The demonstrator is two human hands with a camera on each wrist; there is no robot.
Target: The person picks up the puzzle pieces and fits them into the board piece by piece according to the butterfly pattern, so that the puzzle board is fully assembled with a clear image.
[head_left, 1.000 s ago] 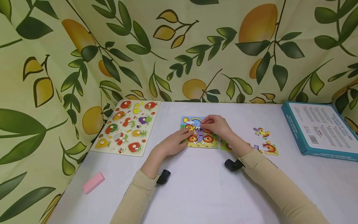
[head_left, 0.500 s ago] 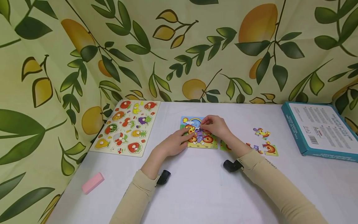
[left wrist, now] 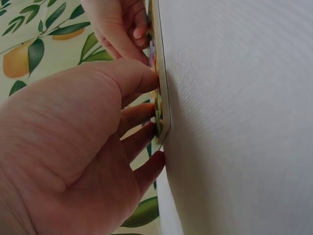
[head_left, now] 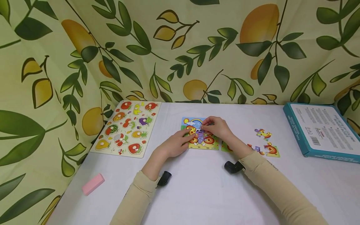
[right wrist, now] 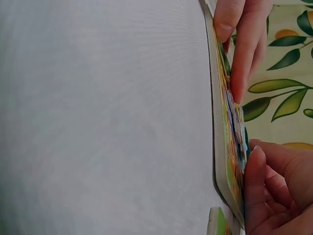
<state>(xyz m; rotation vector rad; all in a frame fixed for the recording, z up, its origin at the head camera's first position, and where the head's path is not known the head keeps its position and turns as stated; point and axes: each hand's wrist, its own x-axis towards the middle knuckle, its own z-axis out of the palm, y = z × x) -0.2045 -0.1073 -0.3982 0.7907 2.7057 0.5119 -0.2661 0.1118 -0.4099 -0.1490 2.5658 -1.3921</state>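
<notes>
A cream cloth backdrop [head_left: 194,47] printed with orange fruit and green leaves stands behind and to the left of the white-covered bench [head_left: 194,193]. Two beige sleeves, the left [head_left: 137,195] and the right [head_left: 281,184], reach in from the near side. At the far right of the bench lies a flat teal box [head_left: 323,128], its white printed face with a barcode turned up. On the far left lies a fruit board [head_left: 126,140], pieces such as a pear, a strawberry and a pineapple seated in it. Between box and fruit board, nearer the latter, the butterfly puzzle [head_left: 203,147] lies flat, showing a sun, a rainbow and ringed red-and-yellow wings around a purple body. The left hand [head_left: 175,144] is at the puzzle's left side, fingers loosely extended, fingertips touching its edge and surface. The right hand [head_left: 216,126] is over the puzzle's upper right part, thumb and forefinger pinching a small puzzle piece [head_left: 198,129] by the butterfly's head, largely hidden by the fingers; the other fingers are curled in. A pink block [head_left: 93,184] lies near the bench's left edge. Black wrist cameras, one by the left cuff [head_left: 164,178] and one by the right [head_left: 233,167], stick out inward. Smallest are the loose pieces [head_left: 272,150] right of the puzzle, a few joined together, some partly covered by the right forearm.
</notes>
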